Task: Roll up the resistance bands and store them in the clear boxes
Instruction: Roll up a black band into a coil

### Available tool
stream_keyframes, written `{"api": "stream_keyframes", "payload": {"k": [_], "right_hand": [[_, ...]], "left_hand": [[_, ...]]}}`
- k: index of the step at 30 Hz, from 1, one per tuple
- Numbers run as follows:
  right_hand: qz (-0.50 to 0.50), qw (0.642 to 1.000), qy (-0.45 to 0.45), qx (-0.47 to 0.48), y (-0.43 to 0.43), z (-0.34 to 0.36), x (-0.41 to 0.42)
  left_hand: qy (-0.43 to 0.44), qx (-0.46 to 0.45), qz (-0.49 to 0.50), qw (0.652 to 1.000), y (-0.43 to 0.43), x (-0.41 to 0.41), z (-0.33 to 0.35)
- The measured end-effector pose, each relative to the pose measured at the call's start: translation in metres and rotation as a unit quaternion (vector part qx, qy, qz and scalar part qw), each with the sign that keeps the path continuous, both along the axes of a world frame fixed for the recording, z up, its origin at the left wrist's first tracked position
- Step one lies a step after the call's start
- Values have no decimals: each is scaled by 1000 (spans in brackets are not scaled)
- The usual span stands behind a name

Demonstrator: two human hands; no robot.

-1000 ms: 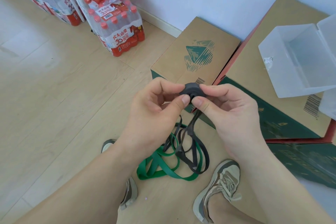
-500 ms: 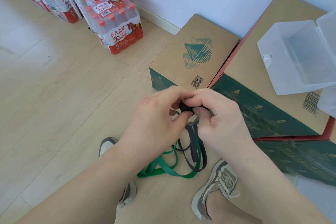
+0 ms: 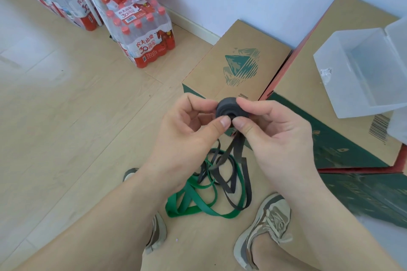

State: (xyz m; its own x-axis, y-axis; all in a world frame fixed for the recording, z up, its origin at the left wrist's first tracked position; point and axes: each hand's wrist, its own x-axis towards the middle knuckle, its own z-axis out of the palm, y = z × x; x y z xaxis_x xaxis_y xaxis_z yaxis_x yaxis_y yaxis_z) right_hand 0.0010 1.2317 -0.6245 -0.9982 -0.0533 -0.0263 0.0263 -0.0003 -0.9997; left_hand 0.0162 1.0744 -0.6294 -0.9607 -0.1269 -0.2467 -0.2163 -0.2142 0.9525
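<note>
Black band roll (image 3: 228, 109) pinched by curled fingers of left hand (image 3: 187, 138) and right hand (image 3: 275, 141), keep hanging tail (image 3: 239, 149) taut so coil winds tight, clear of green band (image 3: 191, 202)

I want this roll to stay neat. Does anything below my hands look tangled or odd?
The unrolled tail of the black resistance band, hanging from the roll pinched by the left hand and right hand, is tangled with the green resistance band on the floor; further rolling may drag it along.
</note>
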Motion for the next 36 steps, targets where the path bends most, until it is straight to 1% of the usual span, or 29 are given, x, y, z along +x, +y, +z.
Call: {"api": "stream_keyframes", "payload": {"k": [2, 4, 5, 7, 9, 10, 11, 13, 14, 16, 18, 21, 25, 27, 28, 30, 31, 33, 34, 35, 36], "right_hand": [[8, 994, 56, 98, 4, -6, -1], [45, 975, 108, 189, 7, -11, 0], [66, 966, 122, 218, 8, -11, 0], [106, 953, 142, 247, 9, -10, 0], [123, 947, 150, 255, 10, -9, 2], [115, 952, 134, 249, 10, -8, 2], [94, 965, 98, 223, 10, -7, 3], [36, 993, 11, 116, 11, -4, 0], [12, 997, -18, 69, 11, -2, -2], [1, 999, -45, 22, 10, 2, -3], [16, 998, -55, -1, 8, 3, -3], [24, 999, -48, -7, 7, 5, -3], [-12, 999, -26, -26, 10, 7, -4], [-17, 1000, -8, -20, 9, 5, -2], [-18, 1000, 3, 0, 9, 3, -1], [-6, 997, 35, 71, 10, -2, -1], [8, 991, 61, 116, 12, -4, -1], [43, 971, 120, 203, 14, -9, -2], [59, 961, 140, 231, 15, -11, -1], [71, 954, 152, 248, 15, -12, -1], [75, 952, 154, 253, 14, -12, 0]], "left_hand": [[2, -101, -38, 994, -2, 1, -3], [47, -219, -54, 973, -2, 2, -5], [77, -257, -65, 961, -2, 2, -4], [130, -296, -106, 940, -2, 3, -5], [166, -329, -138, 919, -5, 3, -5], [171, -334, -141, 916, -6, 2, -4], [163, -323, -133, 923, -6, 2, -3], [116, -248, -100, 957, -5, 2, 0], [91, -207, -83, 971, -4, 2, 1], [58, -146, -48, 986, -2, 1, 2], [40, -83, -19, 996, -1, 0, 2], [26, 10, 10, 1000, 0, 0, 4], [30, 42, 4, 999, 1, 0, 8], [30, 26, -15, 999, -2, -2, 6], [32, -3, -27, 999, -3, -2, 5], [46, -102, -51, 992, -2, 0, 1], [68, -164, -60, 982, -2, 2, -1], [138, -273, -79, 949, 1, 5, -1], [162, -300, -85, 936, 1, 6, -2], [169, -305, -82, 934, 0, 6, -3], [160, -294, -73, 939, -1, 5, -4]]}}
